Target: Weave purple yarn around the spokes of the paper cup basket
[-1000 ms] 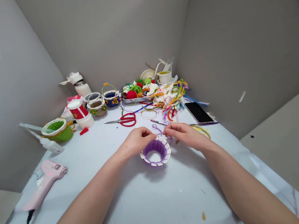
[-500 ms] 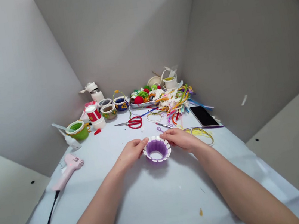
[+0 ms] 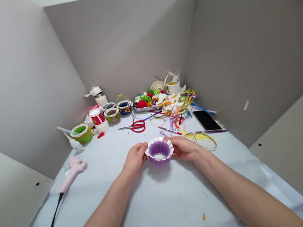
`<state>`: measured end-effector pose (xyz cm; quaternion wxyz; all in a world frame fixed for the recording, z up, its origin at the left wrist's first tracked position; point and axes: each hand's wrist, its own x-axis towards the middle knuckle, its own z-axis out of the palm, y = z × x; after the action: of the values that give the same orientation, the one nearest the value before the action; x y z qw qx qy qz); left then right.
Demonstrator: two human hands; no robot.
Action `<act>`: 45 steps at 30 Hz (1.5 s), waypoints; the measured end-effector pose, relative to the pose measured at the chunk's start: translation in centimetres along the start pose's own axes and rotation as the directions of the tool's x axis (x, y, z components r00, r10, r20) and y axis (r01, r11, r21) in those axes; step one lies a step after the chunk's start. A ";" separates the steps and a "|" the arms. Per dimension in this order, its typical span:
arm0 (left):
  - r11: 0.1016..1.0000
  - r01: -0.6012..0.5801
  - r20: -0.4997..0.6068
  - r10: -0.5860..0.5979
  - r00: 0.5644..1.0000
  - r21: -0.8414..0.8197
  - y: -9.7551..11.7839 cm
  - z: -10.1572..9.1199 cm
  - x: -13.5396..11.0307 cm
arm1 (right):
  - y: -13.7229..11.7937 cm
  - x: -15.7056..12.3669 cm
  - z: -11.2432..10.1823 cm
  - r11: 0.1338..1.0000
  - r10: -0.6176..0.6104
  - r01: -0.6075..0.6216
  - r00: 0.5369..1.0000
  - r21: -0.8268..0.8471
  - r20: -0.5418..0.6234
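Observation:
A small purple cup (image 3: 160, 162) with a white, notched rim flared outward is held between my two hands. My left hand (image 3: 135, 159) is closed on its left side, thumb at the rim. On the opposite side my right hand (image 3: 184, 147) grips the rim, its fingers partly hidden behind the cup. The opening faces up and toward me, and the inside wall looks ribbed and purple. Beyond the hands lie red-handled scissors (image 3: 138, 126) and a red pen (image 3: 170, 130).
A pink glue gun (image 3: 71, 174) with a black cord lies at left. Behind it are a glue bottle (image 3: 76, 144), a green basket (image 3: 83, 136) and a red-and-white cup (image 3: 98, 118). Coloured strips (image 3: 180, 105), a phone (image 3: 207, 120) and a looped cord (image 3: 205, 141) lie at right.
The cup has tilted a little, so more of its purple outer wall shows. My fingers have shifted slightly around the rim. The camera view has moved a little.

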<state>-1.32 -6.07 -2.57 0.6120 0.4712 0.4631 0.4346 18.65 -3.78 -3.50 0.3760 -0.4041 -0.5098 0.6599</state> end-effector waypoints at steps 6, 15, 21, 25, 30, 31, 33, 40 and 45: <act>0.998 -0.007 -0.003 0.008 1.000 0.056 -0.3 -0.4 0.5 | 0.5 0.2 0.3 0.998 -0.009 0.003 0.995 -0.066 -0.099; 0.495 -0.496 -0.065 0.751 0.657 0.713 2.3 0.0 -3.0 | -2.2 -2.3 1.0 0.658 -0.639 0.377 0.737 -0.652 -0.220; 0.145 -0.538 0.382 0.554 0.739 0.830 1.2 2.2 -3.7 | -2.3 -4.0 3.5 0.207 -0.586 0.542 0.736 -0.814 0.340; 0.159 -0.460 0.364 0.414 0.834 0.873 0.6 2.2 -3.1 | -1.6 -3.6 3.6 0.183 -0.473 0.491 0.804 -0.852 0.362; 0.152 -0.400 0.343 0.299 0.890 0.904 1.0 1.9 -3.4 | -1.4 -3.7 3.1 0.207 -0.423 0.438 0.846 -0.875 0.324; 0.152 -0.397 0.345 0.281 0.895 0.905 1.1 1.8 -3.5 | -1.4 -3.7 3.0 0.211 -0.407 0.427 0.856 -0.879 0.318; 0.160 -0.413 0.365 0.262 0.893 0.896 1.1 1.6 -3.6 | -1.4 -3.9 2.9 0.223 -0.372 0.408 0.875 -0.886 0.309; 0.199 -0.456 0.410 0.233 0.882 0.867 0.4 0.7 -3.9 | -1.4 -4.3 2.9 0.327 -0.297 0.360 0.917 -0.874 0.267; 0.213 -0.407 0.346 0.272 0.898 0.888 -0.2 1.1 -4.1 | -1.3 -4.4 2.8 0.386 -0.279 0.371 0.920 -0.844 0.277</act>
<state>-1.03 -10.23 -2.01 0.1300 0.8520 0.4770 0.1722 17.90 -8.50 -1.11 0.2093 -0.4018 -0.8616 0.2290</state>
